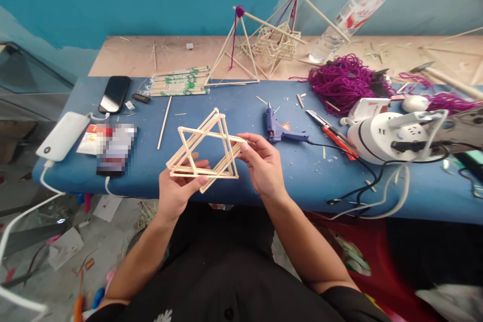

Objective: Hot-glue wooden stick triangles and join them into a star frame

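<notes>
Between my hands, over the front of the blue tabletop, is a star-shaped frame of wooden sticks [229,148] made of overlapping triangles. My left hand [176,188] grips its lower left side, thumb on top and fingers behind the sticks. At its right corner, my right hand [264,163] pinches the stick ends between thumb and fingers. A blue glue gun [278,128] lies on the table just beyond my right hand. One loose stick [164,123] rests left of the frame.
Stick pyramids tied with purple yarn [240,11] stand at the back, near a tilted plastic bottle [356,15]. Packaged sticks [180,82], a phone [114,93] and a power bank [63,136] are leftward. Purple yarn [335,80], a red utility knife [337,138] and a corded power strip [372,138] occupy the right.
</notes>
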The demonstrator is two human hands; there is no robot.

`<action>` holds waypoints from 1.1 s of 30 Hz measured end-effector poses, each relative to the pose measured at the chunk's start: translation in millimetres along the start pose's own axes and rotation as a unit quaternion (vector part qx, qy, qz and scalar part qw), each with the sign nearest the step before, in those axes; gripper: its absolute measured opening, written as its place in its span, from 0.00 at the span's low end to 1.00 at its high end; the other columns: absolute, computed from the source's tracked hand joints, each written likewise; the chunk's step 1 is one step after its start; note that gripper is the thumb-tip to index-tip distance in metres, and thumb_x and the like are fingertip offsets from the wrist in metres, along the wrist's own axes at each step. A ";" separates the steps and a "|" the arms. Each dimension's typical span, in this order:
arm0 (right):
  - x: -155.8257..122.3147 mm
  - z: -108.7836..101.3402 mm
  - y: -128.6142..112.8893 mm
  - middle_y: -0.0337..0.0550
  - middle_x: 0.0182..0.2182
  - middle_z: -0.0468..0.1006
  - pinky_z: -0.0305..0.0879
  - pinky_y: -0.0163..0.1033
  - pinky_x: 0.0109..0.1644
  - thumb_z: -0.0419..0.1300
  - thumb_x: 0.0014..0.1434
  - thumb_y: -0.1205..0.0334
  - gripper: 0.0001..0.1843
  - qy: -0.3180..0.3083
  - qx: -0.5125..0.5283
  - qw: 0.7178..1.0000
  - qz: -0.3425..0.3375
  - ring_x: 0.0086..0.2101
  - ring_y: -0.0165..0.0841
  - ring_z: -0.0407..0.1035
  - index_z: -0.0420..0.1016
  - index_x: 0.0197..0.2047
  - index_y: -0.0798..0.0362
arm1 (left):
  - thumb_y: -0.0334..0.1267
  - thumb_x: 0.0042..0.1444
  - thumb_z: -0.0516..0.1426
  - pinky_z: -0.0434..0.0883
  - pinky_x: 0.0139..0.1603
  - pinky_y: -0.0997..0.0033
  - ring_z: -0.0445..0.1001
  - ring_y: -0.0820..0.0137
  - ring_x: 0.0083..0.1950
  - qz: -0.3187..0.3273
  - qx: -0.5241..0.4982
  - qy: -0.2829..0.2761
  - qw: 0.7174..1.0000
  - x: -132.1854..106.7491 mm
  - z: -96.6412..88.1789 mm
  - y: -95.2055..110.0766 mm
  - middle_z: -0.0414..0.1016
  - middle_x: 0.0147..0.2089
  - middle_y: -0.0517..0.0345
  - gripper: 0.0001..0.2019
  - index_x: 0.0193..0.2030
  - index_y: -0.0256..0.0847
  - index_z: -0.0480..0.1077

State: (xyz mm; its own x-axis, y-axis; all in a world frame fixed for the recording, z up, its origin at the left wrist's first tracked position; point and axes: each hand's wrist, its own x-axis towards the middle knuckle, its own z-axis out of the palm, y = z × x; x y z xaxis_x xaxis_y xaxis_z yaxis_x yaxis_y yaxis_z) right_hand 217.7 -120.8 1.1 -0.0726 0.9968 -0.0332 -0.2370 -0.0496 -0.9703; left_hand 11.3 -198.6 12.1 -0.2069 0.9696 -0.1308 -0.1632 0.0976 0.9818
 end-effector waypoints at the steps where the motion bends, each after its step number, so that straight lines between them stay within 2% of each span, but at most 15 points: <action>1: -0.5 -0.2 -0.5 0.43 0.43 0.88 0.85 0.43 0.47 0.74 0.62 0.44 0.21 0.006 -0.008 1.000 0.000 0.40 0.34 0.82 0.85 0.53 0.46 | 0.47 0.47 0.80 0.89 0.49 0.52 0.90 0.47 0.47 -0.008 0.000 0.007 1.000 -1.6 1.5 -0.7 0.90 0.48 0.42 0.30 0.54 0.37 0.82; 4: -3.4 -0.2 -5.2 0.44 0.44 0.87 0.85 0.45 0.48 0.72 0.64 0.44 0.20 0.018 -0.052 0.998 -0.021 0.38 0.34 0.80 0.85 0.54 0.46 | 0.47 0.47 0.80 0.89 0.50 0.51 0.90 0.46 0.48 -0.004 0.016 0.027 1.000 -5.2 3.8 -1.3 0.90 0.48 0.42 0.28 0.51 0.36 0.83; 6: -6.9 1.6 -11.5 0.46 0.48 0.86 0.85 0.47 0.51 0.70 0.66 0.47 0.18 0.019 -0.100 0.993 -0.066 0.43 0.37 0.81 0.85 0.54 0.47 | 0.46 0.48 0.80 0.90 0.50 0.51 0.91 0.47 0.47 0.007 0.029 0.036 0.999 -7.4 5.0 -0.5 0.90 0.48 0.42 0.27 0.51 0.36 0.83; 8: -10.8 5.4 -19.3 0.50 0.52 0.84 0.83 0.48 0.54 0.69 0.67 0.52 0.16 0.031 -0.161 0.977 -0.138 0.50 0.40 0.81 0.84 0.55 0.47 | 0.44 0.49 0.80 0.90 0.51 0.53 0.91 0.49 0.47 0.018 0.042 0.040 0.998 -10.0 6.9 0.9 0.90 0.48 0.43 0.26 0.51 0.35 0.83; 10: -13.6 10.4 -26.4 0.51 0.52 0.84 0.82 0.49 0.54 0.68 0.67 0.56 0.14 0.052 -0.221 0.950 -0.212 0.52 0.42 0.80 0.83 0.53 0.48 | 0.42 0.50 0.79 0.90 0.51 0.55 0.91 0.51 0.46 0.031 0.052 0.044 0.997 -12.6 9.5 2.5 0.90 0.47 0.45 0.24 0.51 0.35 0.83; 14: -13.0 19.2 -33.0 0.47 0.42 0.85 0.82 0.48 0.48 0.68 0.65 0.61 0.08 0.067 -0.288 0.900 -0.320 0.43 0.39 0.80 0.80 0.48 0.50 | 0.40 0.51 0.78 0.90 0.51 0.56 0.91 0.52 0.44 0.062 0.069 0.047 0.995 -17.4 14.0 4.4 0.90 0.46 0.46 0.20 0.49 0.36 0.84; 20: -10.0 24.3 -29.2 0.47 0.42 0.85 0.83 0.47 0.45 0.70 0.62 0.70 0.13 0.112 -0.339 0.807 -0.470 0.41 0.39 0.82 0.80 0.49 0.49 | 0.36 0.51 0.77 0.90 0.50 0.56 0.91 0.53 0.45 0.097 0.100 0.076 0.987 -23.5 15.7 7.5 0.90 0.47 0.47 0.20 0.51 0.37 0.83; 22: -10.5 25.3 -27.4 0.45 0.41 0.84 0.83 0.44 0.42 0.71 0.62 0.72 0.14 0.123 -0.352 0.783 -0.497 0.39 0.37 0.82 0.81 0.49 0.48 | 0.35 0.52 0.77 0.90 0.49 0.57 0.91 0.54 0.43 0.109 0.117 0.077 0.984 -24.6 16.5 9.6 0.90 0.46 0.47 0.19 0.49 0.37 0.83; 25: -10.4 26.6 -25.7 0.44 0.40 0.84 0.83 0.40 0.39 0.71 0.62 0.74 0.15 0.136 -0.363 0.763 -0.517 0.37 0.34 0.82 0.81 0.49 0.48 | 0.35 0.51 0.76 0.91 0.47 0.58 0.91 0.55 0.40 0.126 0.134 0.086 0.979 -25.6 18.8 11.9 0.91 0.44 0.48 0.17 0.48 0.37 0.84; 33: -9.1 25.9 -21.2 0.43 0.44 0.84 0.86 0.36 0.39 0.71 0.62 0.74 0.16 0.129 -0.377 0.757 -0.519 0.38 0.32 0.83 0.83 0.50 0.47 | 0.36 0.49 0.77 0.91 0.47 0.59 0.91 0.55 0.40 0.144 0.146 0.111 0.972 -30.1 22.8 12.5 0.90 0.42 0.49 0.20 0.48 0.36 0.83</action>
State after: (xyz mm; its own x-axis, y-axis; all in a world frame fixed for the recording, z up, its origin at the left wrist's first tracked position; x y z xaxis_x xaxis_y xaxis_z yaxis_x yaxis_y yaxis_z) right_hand 198.3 -130.4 28.1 -0.0121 0.4590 0.8884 0.5895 0.7209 -0.3644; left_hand 37.5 -221.4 31.4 -0.4116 0.8970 0.1609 0.2073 -0.0797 0.9750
